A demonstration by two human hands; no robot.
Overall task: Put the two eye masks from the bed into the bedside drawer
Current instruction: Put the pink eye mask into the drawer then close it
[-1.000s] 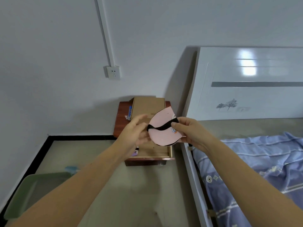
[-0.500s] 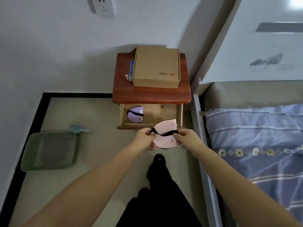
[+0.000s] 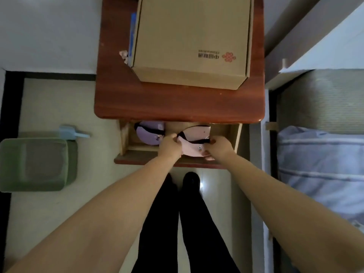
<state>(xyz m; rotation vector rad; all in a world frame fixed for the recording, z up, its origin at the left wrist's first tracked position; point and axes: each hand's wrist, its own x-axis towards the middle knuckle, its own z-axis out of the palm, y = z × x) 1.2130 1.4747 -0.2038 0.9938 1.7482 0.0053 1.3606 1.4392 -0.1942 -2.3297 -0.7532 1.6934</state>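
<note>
The left hand [image 3: 169,147] and right hand [image 3: 220,148] each pinch an end of the pink eye mask [image 3: 194,141], low in the open drawer [image 3: 235,137]. The hands hide its ends. A black strap crosses it. The purple eye mask [image 3: 149,133] lies beside it, half hidden under the table top [image 3: 177,103].

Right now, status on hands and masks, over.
Left hand and right hand both gripping pink eye mask, over open drawer. Purple eye mask already inside, left side. Nothing blocking.

The single head view looks steeply down, close above the open drawer [image 3: 234,134].
</note>
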